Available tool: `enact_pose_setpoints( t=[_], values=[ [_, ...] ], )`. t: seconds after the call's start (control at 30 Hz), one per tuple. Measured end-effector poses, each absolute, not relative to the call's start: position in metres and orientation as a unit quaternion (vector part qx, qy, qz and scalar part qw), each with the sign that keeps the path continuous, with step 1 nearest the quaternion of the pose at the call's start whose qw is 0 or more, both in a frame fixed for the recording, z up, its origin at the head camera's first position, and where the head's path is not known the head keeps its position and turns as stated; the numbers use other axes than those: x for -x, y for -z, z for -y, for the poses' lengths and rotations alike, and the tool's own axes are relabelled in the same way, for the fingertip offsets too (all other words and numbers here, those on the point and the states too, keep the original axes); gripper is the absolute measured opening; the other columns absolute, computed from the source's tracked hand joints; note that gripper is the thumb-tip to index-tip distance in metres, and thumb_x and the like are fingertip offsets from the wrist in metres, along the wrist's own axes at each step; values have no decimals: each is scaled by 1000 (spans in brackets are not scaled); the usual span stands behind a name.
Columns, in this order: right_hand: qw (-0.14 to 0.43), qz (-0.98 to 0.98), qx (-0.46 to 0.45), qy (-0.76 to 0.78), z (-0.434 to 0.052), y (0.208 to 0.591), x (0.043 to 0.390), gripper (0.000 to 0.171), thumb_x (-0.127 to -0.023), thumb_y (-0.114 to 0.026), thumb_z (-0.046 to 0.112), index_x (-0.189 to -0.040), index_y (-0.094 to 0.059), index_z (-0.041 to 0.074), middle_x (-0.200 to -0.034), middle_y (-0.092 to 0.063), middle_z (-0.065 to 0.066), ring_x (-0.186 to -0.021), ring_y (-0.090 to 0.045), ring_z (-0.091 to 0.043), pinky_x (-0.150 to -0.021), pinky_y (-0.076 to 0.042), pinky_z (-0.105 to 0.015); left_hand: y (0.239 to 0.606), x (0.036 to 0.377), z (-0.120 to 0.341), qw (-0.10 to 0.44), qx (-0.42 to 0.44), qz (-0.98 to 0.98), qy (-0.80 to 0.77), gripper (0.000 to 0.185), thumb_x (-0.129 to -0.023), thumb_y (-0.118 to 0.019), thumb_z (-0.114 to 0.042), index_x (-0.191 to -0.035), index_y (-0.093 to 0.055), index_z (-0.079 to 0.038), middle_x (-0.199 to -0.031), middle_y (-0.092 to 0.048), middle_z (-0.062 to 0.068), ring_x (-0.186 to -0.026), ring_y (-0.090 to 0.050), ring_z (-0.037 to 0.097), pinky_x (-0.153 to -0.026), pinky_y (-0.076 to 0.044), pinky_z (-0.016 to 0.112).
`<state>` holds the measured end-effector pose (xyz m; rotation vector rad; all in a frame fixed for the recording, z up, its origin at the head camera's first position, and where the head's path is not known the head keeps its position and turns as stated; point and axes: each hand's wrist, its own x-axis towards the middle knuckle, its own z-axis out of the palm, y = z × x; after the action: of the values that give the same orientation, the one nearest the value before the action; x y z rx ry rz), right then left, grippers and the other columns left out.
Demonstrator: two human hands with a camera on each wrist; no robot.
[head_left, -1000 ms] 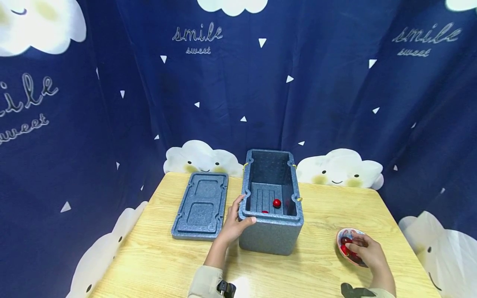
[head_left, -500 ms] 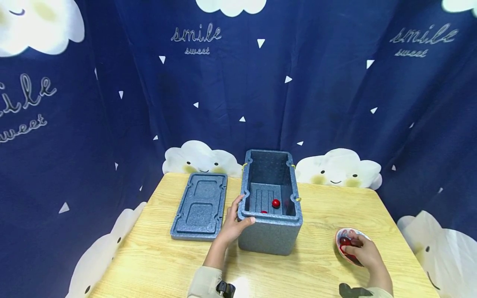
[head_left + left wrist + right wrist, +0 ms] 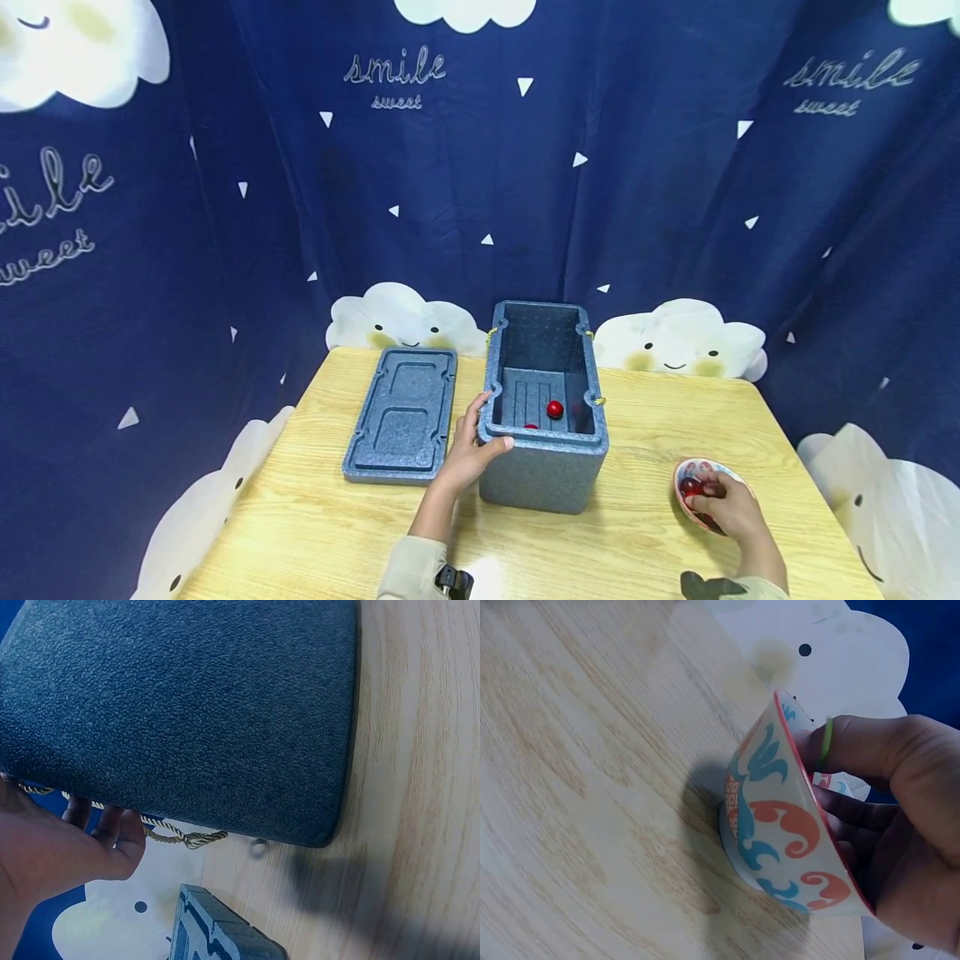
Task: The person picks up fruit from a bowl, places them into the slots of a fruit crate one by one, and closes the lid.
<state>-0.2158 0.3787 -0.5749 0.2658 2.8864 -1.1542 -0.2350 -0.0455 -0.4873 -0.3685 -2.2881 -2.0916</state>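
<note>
A dark blue foam box (image 3: 545,410) stands open in the middle of the wooden table (image 3: 322,525). My left hand (image 3: 472,450) grips its near left rim, thumb over the edge; in the left wrist view the box wall (image 3: 195,712) fills the frame beside my left hand (image 3: 56,851). Two red balls (image 3: 555,409) lie on the box floor. My right hand (image 3: 722,503) reaches into a small patterned bowl (image 3: 699,481) of red balls at the front right. The right wrist view shows the bowl (image 3: 787,825) with my fingers (image 3: 870,750) over its rim.
The box lid (image 3: 403,415) lies flat on the table left of the box. A yellow cord (image 3: 184,838) hangs from the box's side. Dark blue curtain with cloud prints surrounds the table on three sides.
My right hand has shifted slightly inside the bowl, with the bowl nudged a little toward the box. The left hand and the box have not moved.
</note>
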Motion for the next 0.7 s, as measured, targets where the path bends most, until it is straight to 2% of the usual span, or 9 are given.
enact_pose_setpoints(
  t=[0.17,0.37,0.57,0.63,0.7],
  values=[
    [8,-913,-98,395,-375,571,209,56,-80,-70,19,-121,-49,-13,-110,-55,-32,-103,-50,-45,-81,-44,-48,487,235,45,5,119,736,666,78,-75,-70,-9,-142,-31,-9,-126,-32,21,-116,-30,33,-97,-25,49],
    [13,-911,-117,394,-373,565,205,51,-83,-68,33,-111,-60,-9,-112,-55,-32,-103,-50,-46,-79,-44,-48,487,234,45,14,116,738,665,78,-74,-71,-9,-142,-32,-9,-126,-33,22,-116,-31,34,-97,-24,53],
    [2,-910,-123,396,-372,566,202,49,-86,-65,33,-111,-60,-9,-115,-53,-32,-106,-49,-45,-79,-44,-45,486,235,46,11,117,735,668,79,-74,-71,-10,-142,-31,-9,-126,-32,22,-116,-30,34,-98,-23,55],
    [-10,-907,-127,402,-371,567,200,49,-87,-64,31,-115,-58,-9,-115,-54,-30,-104,-51,-40,-77,-46,-39,487,235,46,8,117,734,669,79,-74,-71,-10,-143,-31,-10,-126,-32,22,-117,-30,34,-98,-22,56],
    [-23,-902,-131,411,-370,567,199,49,-88,-63,29,-117,-56,-9,-113,-57,-27,-96,-57,-28,-74,-47,-32,486,234,46,8,116,734,669,79,-74,-71,-10,-143,-31,-10,-125,-32,22,-117,-30,35,-98,-22,57]
  ],
)
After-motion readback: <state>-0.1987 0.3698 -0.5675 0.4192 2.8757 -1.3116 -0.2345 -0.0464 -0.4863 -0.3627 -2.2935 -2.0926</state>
